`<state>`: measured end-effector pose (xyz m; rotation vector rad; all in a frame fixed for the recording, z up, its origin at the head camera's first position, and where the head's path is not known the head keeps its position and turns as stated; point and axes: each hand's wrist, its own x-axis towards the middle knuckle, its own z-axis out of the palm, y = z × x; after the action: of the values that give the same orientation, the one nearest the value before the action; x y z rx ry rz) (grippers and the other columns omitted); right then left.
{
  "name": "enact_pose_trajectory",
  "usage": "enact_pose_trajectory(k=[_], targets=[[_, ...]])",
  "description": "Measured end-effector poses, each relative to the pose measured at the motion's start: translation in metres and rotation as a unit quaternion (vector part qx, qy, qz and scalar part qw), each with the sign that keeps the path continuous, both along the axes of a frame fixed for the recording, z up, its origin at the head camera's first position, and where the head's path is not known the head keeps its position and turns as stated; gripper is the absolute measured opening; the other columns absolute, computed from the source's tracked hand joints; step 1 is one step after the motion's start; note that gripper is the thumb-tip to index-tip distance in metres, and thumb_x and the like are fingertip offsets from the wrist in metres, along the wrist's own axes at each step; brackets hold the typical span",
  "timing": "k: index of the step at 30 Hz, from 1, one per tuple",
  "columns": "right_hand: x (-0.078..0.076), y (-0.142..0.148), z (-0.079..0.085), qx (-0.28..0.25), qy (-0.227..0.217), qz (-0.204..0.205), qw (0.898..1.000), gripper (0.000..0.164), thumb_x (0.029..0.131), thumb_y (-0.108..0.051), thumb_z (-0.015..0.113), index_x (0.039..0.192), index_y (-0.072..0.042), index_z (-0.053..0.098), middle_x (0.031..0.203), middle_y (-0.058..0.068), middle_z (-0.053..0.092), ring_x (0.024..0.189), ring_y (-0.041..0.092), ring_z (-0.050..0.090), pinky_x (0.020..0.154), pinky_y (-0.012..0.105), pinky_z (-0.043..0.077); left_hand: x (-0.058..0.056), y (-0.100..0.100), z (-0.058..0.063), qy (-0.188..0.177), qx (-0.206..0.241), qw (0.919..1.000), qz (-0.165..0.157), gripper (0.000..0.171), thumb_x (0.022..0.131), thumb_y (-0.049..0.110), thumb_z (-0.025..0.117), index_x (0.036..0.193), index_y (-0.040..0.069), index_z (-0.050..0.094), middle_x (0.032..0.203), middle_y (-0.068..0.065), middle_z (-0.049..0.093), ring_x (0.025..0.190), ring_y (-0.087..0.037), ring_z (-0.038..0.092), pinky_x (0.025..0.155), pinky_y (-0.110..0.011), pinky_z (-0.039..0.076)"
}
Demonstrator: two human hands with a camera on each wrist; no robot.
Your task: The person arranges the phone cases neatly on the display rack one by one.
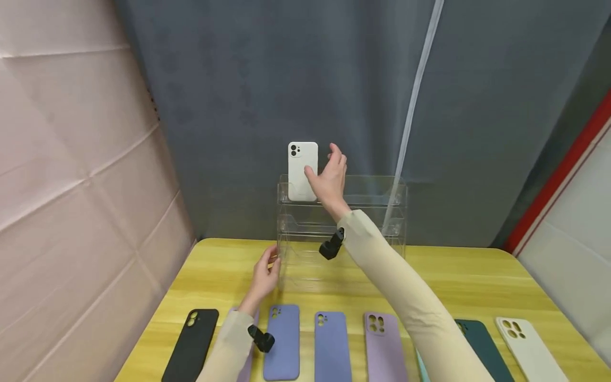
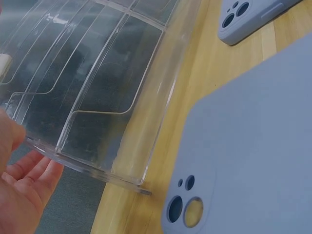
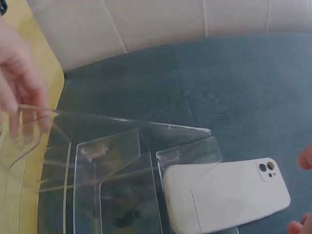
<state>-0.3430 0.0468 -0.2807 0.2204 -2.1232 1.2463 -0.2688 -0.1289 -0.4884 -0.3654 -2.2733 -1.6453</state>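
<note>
A white phone case point(image 1: 297, 180) stands upright in the top tier of a clear acrylic display rack point(image 1: 343, 265). Just right of the case is my right hand point(image 1: 330, 178), thumb and fingers spread; in the right wrist view its fingertips point(image 3: 306, 158) are apart from the case point(image 3: 226, 195). My left hand point(image 1: 265, 273) is at the rack's left side, its fingers point(image 2: 46, 178) fairly straight along the outside of the side panel. The left thumb point(image 2: 14, 136) lies at that panel's edge, near the stepped shelves point(image 2: 97, 83).
Phone cases lie in a row along the front of the wooden table point(image 1: 229, 254): black point(image 1: 191, 345), blue-purple point(image 1: 281, 345), another blue-purple point(image 1: 332, 345), mauve point(image 1: 385, 345), dark teal point(image 1: 484, 345) and off-white point(image 1: 530, 345). Others are partly hidden beneath the arms. A grey curtain point(image 1: 229, 106) hangs behind.
</note>
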Motion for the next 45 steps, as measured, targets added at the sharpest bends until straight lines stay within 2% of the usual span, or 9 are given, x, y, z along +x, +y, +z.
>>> enact_pose_trajectory(k=[3, 10, 15, 18, 24, 26, 36, 45], targets=[[0.008, 0.009, -0.004, 0.004, 0.013, 0.023, 1.0, 0.072, 0.083, -0.017, 0.067, 0.141, 0.0, 0.029, 0.116, 0.018, 0.045, 0.106, 0.028, 0.043, 0.086, 0.039, 0.04, 0.001, 0.0, 0.001, 0.002, -0.003, 1.0, 0.004, 0.037, 0.096, -0.002, 0.047, 0.132, -0.008, 0.044, 0.121, -0.028, 0.052, 0.103, -0.039, 0.053, 0.082, -0.051, 0.048], [0.025, 0.035, -0.015, 0.005, 0.028, 0.039, 0.999, 0.067, 0.083, -0.012, 0.068, 0.139, 0.002, 0.033, 0.116, 0.018, 0.045, 0.105, 0.032, 0.047, 0.088, 0.04, 0.042, 0.016, 0.007, 0.031, 0.023, -0.015, 0.9996, -0.009, 0.034, 0.093, -0.01, 0.046, 0.126, -0.017, 0.043, 0.115, -0.035, 0.052, 0.098, -0.043, 0.053, 0.077, -0.048, 0.05], [0.036, 0.047, -0.018, -0.011, 0.035, 0.057, 0.998, 0.066, 0.084, -0.012, 0.067, 0.139, 0.002, 0.032, 0.117, 0.019, 0.045, 0.105, 0.032, 0.047, 0.09, 0.042, 0.041, 0.019, 0.004, 0.037, 0.023, -0.016, 0.9996, -0.004, 0.034, 0.093, -0.01, 0.046, 0.126, -0.017, 0.043, 0.116, -0.035, 0.052, 0.099, -0.044, 0.053, 0.078, -0.051, 0.049], [0.044, 0.055, -0.02, -0.013, 0.037, 0.058, 0.998, 0.066, 0.084, -0.011, 0.067, 0.139, 0.0, 0.033, 0.117, 0.019, 0.046, 0.105, 0.03, 0.047, 0.088, 0.043, 0.042, 0.017, 0.002, 0.036, 0.024, -0.022, 0.9995, -0.004, 0.034, 0.093, -0.01, 0.046, 0.126, -0.017, 0.043, 0.116, -0.035, 0.051, 0.099, -0.044, 0.053, 0.078, -0.052, 0.049], [0.06, 0.071, -0.029, -0.009, 0.028, 0.058, 0.998, 0.064, 0.084, -0.011, 0.067, 0.139, -0.003, 0.036, 0.117, 0.018, 0.047, 0.105, 0.029, 0.048, 0.081, 0.045, 0.044, -0.003, -0.006, 0.008, 0.016, -0.015, 0.9997, 0.002, 0.036, 0.095, -0.004, 0.048, 0.13, -0.012, 0.044, 0.118, -0.031, 0.053, 0.101, -0.041, 0.054, 0.081, -0.052, 0.048], [0.066, 0.077, -0.033, -0.013, 0.028, 0.059, 0.998, 0.063, 0.084, -0.011, 0.068, 0.138, -0.004, 0.036, 0.117, 0.018, 0.047, 0.105, 0.03, 0.048, 0.081, 0.046, 0.043, -0.007, -0.008, 0.002, 0.011, -0.015, 0.9998, 0.003, 0.037, 0.095, -0.002, 0.048, 0.132, -0.009, 0.043, 0.12, -0.029, 0.053, 0.102, -0.04, 0.053, 0.082, -0.052, 0.048], [0.093, 0.108, -0.053, -0.026, 0.045, 0.047, 0.998, 0.065, 0.082, -0.005, 0.069, 0.137, 0.0, 0.037, 0.118, 0.023, 0.047, 0.104, 0.032, 0.049, 0.079, 0.046, 0.041, -0.01, -0.013, 0.002, 0.007, -0.031, 0.9995, -0.003, 0.038, 0.097, 0.004, 0.048, 0.133, -0.006, 0.043, 0.122, -0.026, 0.053, 0.104, -0.038, 0.053, 0.082, -0.051, 0.049], [0.119, 0.132, -0.071, -0.03, 0.041, 0.015, 0.999, 0.065, 0.079, 0.002, 0.069, 0.136, 0.004, 0.038, 0.117, 0.024, 0.048, 0.102, 0.034, 0.05, 0.076, 0.034, 0.038, -0.011, -0.015, 0.002, 0.012, -0.026, 0.9996, 0.007, 0.037, 0.096, 0.003, 0.049, 0.132, -0.008, 0.044, 0.121, -0.027, 0.053, 0.102, -0.039, 0.054, 0.081, -0.051, 0.049]])
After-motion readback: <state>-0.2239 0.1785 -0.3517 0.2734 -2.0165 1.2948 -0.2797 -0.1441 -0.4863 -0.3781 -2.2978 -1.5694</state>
